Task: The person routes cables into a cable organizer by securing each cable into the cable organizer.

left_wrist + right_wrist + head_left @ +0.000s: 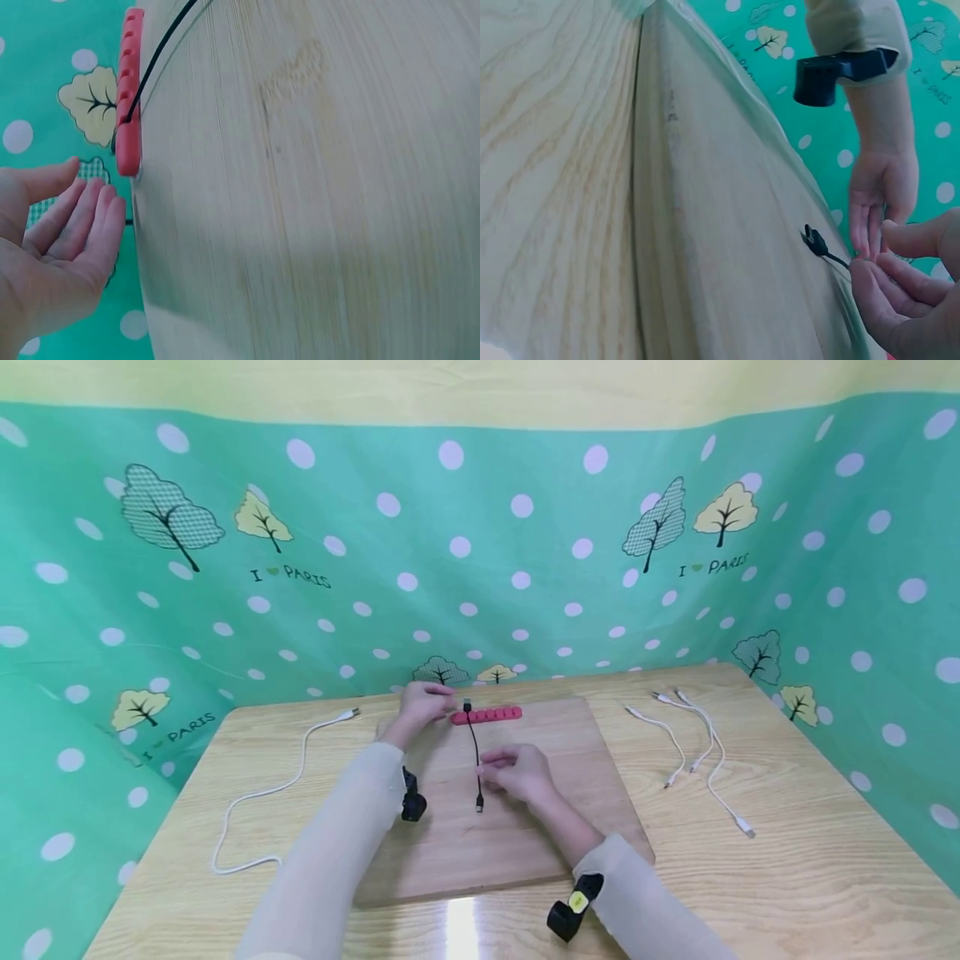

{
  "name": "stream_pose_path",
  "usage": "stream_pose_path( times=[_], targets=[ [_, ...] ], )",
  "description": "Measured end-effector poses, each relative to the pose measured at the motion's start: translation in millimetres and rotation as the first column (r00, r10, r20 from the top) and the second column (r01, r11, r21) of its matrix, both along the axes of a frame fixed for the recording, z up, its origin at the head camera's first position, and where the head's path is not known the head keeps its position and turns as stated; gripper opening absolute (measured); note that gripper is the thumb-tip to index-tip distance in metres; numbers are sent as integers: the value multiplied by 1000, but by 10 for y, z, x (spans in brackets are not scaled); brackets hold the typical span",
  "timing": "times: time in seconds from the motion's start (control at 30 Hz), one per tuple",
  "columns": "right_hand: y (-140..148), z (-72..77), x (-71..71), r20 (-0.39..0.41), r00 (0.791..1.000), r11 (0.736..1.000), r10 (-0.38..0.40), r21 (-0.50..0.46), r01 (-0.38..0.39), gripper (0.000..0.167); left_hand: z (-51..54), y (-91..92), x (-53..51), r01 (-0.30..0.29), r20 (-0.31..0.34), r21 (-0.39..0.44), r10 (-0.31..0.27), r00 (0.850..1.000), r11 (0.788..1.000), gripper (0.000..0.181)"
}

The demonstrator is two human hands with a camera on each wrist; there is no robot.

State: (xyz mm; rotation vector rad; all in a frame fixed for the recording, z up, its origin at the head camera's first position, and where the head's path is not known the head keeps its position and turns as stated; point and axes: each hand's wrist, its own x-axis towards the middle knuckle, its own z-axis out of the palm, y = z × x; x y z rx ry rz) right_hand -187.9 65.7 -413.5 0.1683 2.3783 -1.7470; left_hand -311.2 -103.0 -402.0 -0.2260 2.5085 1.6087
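Note:
A short black USB cable (476,747) runs across the wooden board, its upper part crossing a red cable holder (497,715) near one end. In the left wrist view the cable (155,58) sits at a slot of the red holder (128,142). My left hand (426,702) is beside the holder's left end, fingers extended and thumb apart, holding nothing. Close to the cable's middle is my right hand (517,770), thumb and fingertips slightly parted. The right wrist view shows a black plug (814,241) beyond those fingers (870,292); whether they touch the cable is unclear.
The wooden board (420,860) lies on a wood-grain table (810,893). A long white cable (258,793) curves at the left. Several shorter white cables (716,743) lie at the right. A green dotted curtain (517,552) hangs behind the table.

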Motion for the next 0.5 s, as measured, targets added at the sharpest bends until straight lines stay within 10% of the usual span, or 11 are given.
stream_pose_path(
  times=[0.5],
  targets=[
    [-35,60,-7,8,1000,999,5,36,-5,24,97,-356,163,26,33,6,-26,999,1000,38]
  ],
)
